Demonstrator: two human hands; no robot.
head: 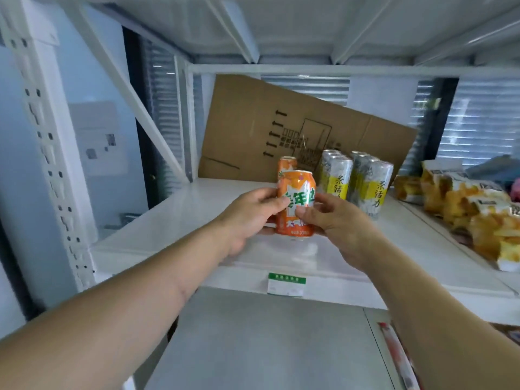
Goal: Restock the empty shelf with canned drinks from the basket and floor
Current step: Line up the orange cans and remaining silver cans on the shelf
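Left hand (pixel 247 215) and right hand (pixel 334 220): both closed round an upright orange aluminium drink can (pixel 295 202), just above the white metal shelf (pixel 174 218). Step: placing. Next, likely: set down before second orange can (pixel 287 164), beside silver-yellow cans (pixel 354 178).

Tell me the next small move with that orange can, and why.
Probably set the orange can down upright directly in front of the other orange can. Both hands, left and right, hold it just above the white shelf, left of the silver-and-yellow cans, with bare shelf beneath it.
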